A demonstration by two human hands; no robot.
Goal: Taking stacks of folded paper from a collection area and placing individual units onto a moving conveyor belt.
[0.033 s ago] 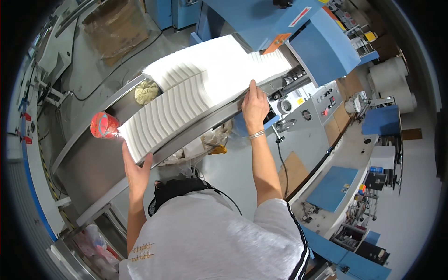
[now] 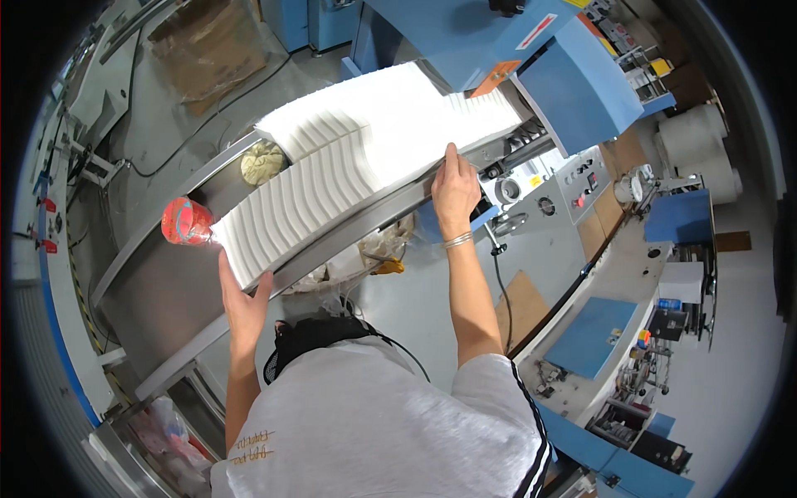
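Note:
Long rows of white, soft-looking folded sheets (image 2: 290,224) lie on a metal conveyor trough (image 2: 141,274). My left hand (image 2: 242,307) cups the near-left end of the front row, its thumb on one side and its fingers on the other. Beside that end stands a round red object (image 2: 186,222), perhaps a can or a roll. My right hand (image 2: 455,195) rests along the trough's near edge, further right, with its fingers stretched against the side of the white sheets. A round yellowish object (image 2: 261,163) sits in the trough behind the front row.
A blue machine (image 2: 448,33) with an orange plate stands over the right end of the rows. To the right are a control panel (image 2: 581,187) with knobs and a workbench (image 2: 618,282). Plastic bags (image 2: 365,253) hang below the trough; a cable (image 2: 502,299) runs down nearby.

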